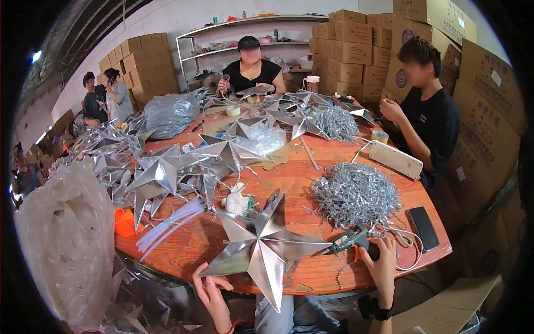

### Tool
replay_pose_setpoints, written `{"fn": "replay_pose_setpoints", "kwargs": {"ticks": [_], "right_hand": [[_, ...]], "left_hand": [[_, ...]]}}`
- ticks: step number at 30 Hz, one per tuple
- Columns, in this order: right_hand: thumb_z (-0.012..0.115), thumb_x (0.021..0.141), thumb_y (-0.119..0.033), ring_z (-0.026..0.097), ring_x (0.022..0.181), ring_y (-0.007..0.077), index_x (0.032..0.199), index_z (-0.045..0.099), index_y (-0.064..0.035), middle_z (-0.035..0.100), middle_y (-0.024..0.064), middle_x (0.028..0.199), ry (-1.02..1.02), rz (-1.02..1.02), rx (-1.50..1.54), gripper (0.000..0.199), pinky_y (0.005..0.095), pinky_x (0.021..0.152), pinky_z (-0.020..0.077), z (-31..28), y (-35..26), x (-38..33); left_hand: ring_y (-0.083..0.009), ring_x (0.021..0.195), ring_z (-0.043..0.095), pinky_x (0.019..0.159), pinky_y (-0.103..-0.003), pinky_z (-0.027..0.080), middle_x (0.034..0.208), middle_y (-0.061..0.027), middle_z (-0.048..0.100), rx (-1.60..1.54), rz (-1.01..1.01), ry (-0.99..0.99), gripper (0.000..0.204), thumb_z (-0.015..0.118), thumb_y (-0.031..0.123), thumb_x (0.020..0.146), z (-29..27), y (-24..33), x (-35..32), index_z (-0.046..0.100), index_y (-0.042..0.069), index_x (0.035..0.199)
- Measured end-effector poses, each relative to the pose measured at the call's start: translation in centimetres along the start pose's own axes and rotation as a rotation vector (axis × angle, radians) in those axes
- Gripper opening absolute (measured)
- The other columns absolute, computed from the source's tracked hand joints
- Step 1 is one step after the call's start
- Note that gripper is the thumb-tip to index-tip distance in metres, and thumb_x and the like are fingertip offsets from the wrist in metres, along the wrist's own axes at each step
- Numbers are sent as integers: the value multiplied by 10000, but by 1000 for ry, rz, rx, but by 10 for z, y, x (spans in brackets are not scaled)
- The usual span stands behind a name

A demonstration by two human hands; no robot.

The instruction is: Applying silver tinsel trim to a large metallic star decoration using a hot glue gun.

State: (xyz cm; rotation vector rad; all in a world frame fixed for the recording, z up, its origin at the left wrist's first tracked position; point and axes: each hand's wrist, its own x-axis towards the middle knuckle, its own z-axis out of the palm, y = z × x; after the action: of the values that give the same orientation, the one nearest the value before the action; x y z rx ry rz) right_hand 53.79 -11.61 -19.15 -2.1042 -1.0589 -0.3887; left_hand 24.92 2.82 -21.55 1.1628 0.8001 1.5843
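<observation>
head view, near side of the table: where is the left hand (pixel 214 292), and what has it got?

its fingers are at the lower-left tip of a large, faceted, five-pointed star of shiny silver sheet (pixel 258 239). i cannot tell whether they pinch that tip or only prop it.

and the star itself?

over the near edge of the reddish-brown wooden table (pixel 317 278), its lowest point jutting past the rim, above blue-jeaned legs (pixel 275 317). whether it rests on the wood, i cannot tell.

what about the right hand (pixel 381 261)?

grasping the handle of a dark green and black glue gun with an orange trigger (pixel 350 240). the nozzle points left, right by the star's right-hand tip; i cannot tell whether they touch.

what is around that hand?

a tangled heap of silver tinsel (pixel 359 195) just beyond the gun, and a black smartphone (pixel 424 229) to the right, beside a loop of white cable (pixel 410 239).

and to the left of the star?

a bundle of translucent, pale plastic sticks (pixel 169 227), with a bright orange plastic container (pixel 125 222) beside it. behind them, more silver stars (pixel 161 172) lie piled up. across the table, a person in a black cap (pixel 258 69) sits facing us.
</observation>
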Motion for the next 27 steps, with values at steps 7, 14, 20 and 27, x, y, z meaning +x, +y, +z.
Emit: {"fn": "replay_pose_setpoints", "kwargs": {"ticks": [7, 14, 20, 27], "right_hand": [[703, 704, -193, 473, 814, 310, 889, 578, -18, 509, 129, 848, -4, 2, -17, 284, 396, 693, 401, 1, 2, -4], [702, 706, -197, 473, 808, 311, 882, 573, -18, 504, 134, 838, 26, -34, -53, 283, 394, 686, 399, 4, 1, -1], [698, 712, -213, 474, 798, 304, 886, 567, -22, 497, 131, 822, 16, -15, -68, 290, 389, 681, 400, 6, 1, 1], [694, 712, -212, 477, 803, 298, 878, 560, -24, 497, 122, 825, 27, -33, -94, 284, 390, 679, 399, 5, 2, 0]], "left_hand": [[-127, 500, 448, 563, -252, 427, 566, -49, 453, 42, -8, 16, 280, 338, 132, 943, 1, 3, -3, 390, 21, 1195], [-124, 520, 441, 621, -246, 402, 564, -48, 450, 41, 19, 16, 287, 329, 142, 948, 4, 1, -2, 380, 26, 1206], [-126, 519, 437, 610, -246, 380, 560, -49, 444, 54, 13, 29, 289, 321, 145, 950, 7, 2, -1, 378, 25, 1206], [-127, 501, 428, 599, -248, 380, 549, -48, 438, 59, 17, 55, 293, 330, 157, 947, 9, -2, -4, 379, 21, 1203]]}}
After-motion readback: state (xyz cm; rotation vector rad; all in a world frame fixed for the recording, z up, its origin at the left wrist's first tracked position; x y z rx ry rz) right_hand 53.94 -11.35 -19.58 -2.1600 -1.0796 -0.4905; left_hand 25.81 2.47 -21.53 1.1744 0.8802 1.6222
